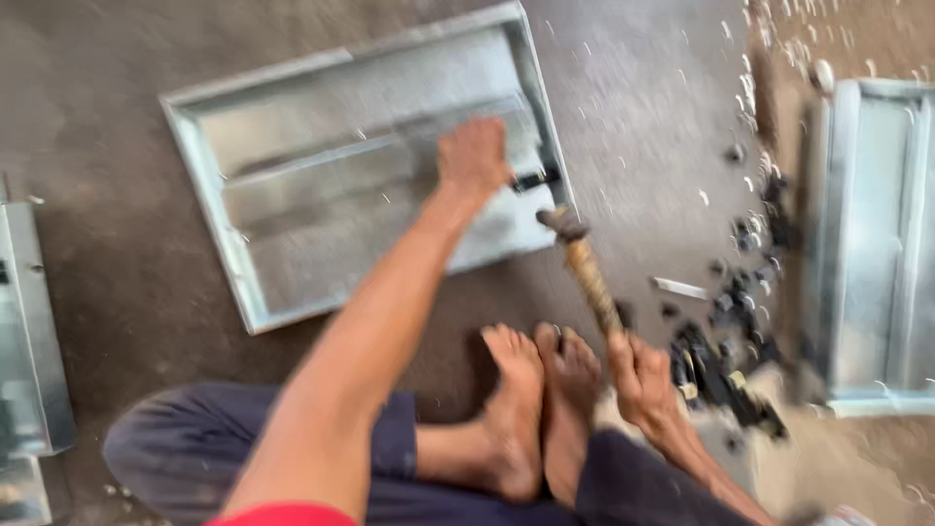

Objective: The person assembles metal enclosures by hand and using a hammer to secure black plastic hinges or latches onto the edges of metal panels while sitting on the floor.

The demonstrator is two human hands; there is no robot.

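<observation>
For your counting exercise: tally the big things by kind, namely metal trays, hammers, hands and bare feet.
Metal trays: 3 (centre, right, left edge)
Hammer: 1
Hands: 2 (left hand, right hand)
Bare feet: 2
Total: 8

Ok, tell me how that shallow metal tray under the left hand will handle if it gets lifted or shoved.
The metal tray looks like thin folded sheet, so it is probably light for its size and may flex a little. Lying flat on the floor, it should slide rather than tip or roll. The left hand presses near one edge, which likely keeps it from skidding; its raised rim may be sharp.
</observation>
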